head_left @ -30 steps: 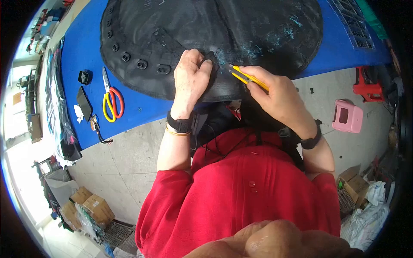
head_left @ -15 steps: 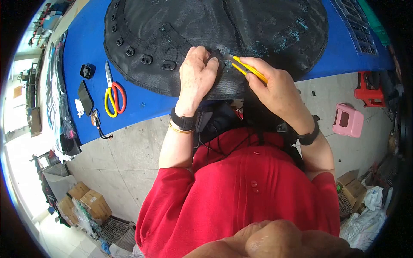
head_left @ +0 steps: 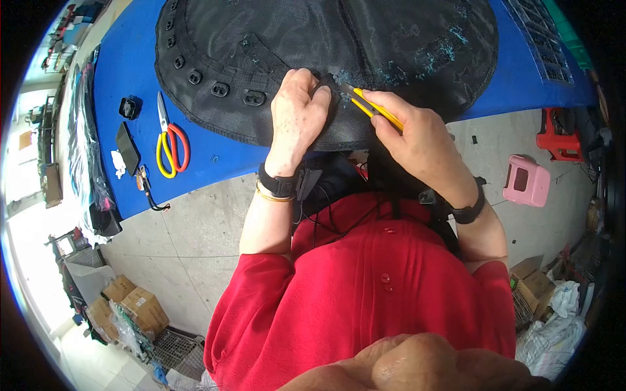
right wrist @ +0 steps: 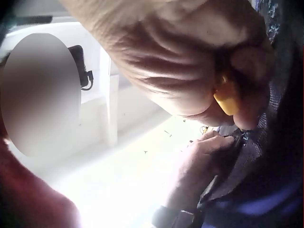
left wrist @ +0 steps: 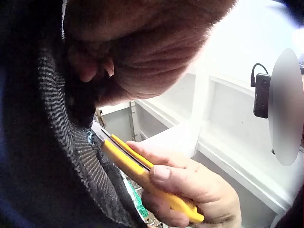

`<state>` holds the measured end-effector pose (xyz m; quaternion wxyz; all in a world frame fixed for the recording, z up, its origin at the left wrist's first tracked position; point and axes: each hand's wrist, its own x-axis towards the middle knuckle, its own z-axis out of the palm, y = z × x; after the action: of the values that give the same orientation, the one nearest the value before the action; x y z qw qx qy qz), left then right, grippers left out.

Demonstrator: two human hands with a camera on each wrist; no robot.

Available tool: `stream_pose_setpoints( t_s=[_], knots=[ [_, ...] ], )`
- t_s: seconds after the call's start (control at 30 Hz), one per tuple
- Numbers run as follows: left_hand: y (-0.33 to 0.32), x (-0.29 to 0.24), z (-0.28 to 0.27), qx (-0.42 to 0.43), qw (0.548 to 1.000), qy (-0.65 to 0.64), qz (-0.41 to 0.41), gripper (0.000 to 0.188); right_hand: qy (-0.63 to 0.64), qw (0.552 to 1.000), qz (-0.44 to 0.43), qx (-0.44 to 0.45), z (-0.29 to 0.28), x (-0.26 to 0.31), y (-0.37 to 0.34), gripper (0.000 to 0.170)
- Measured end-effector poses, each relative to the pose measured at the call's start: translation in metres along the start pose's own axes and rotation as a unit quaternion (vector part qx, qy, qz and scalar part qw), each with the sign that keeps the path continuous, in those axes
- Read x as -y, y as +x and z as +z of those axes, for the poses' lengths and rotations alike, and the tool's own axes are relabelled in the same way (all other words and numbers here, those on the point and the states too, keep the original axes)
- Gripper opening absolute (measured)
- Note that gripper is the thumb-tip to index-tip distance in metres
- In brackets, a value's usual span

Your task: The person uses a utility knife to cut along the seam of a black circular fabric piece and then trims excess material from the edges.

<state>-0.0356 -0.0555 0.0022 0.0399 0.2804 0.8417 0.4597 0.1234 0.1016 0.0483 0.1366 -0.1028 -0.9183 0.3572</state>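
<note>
A large rounded piece of black mesh fabric [head_left: 293, 32] lies over the near edge of the blue table, with frayed light-blue threads [head_left: 427, 64] along its right part. My left hand [head_left: 298, 112] grips a black strip [head_left: 268, 57] of the fabric, thumb on top near its edge. In my right hand [head_left: 420, 137] is a yellow utility knife [head_left: 385, 114], its blade pointing left. The blade tip [left wrist: 99, 130] is right at the blue threads beside my left hand in the left wrist view. From the right wrist, only the knife's yellow end shows below the palm.
Scissors [head_left: 171, 140] with red and yellow handles lie left on the blue table [head_left: 215, 159], beside a dark flat object [head_left: 128, 148] and a small black item [head_left: 130, 107]. Black oval fittings [head_left: 220, 89] line the fabric's left edge. A pink stool [head_left: 527, 181] stands on the floor at right.
The knife tip has come closer to the strip's edge and my left thumb. My left hand keeps its grip on the strip. The whole head view has shifted slightly.
</note>
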Motion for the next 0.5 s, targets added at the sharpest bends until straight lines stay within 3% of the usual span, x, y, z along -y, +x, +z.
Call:
stream_pose_setpoints(
  t_s=[0.5],
  knots=[
    [-0.0057, -0.0004, -0.0003, -0.008, 1.0, -0.005, -0.006, 0.019, 0.008, 1.0, -0.022, 0.015, -0.0066, 0.0006, -0.0071, 0.033]
  ],
)
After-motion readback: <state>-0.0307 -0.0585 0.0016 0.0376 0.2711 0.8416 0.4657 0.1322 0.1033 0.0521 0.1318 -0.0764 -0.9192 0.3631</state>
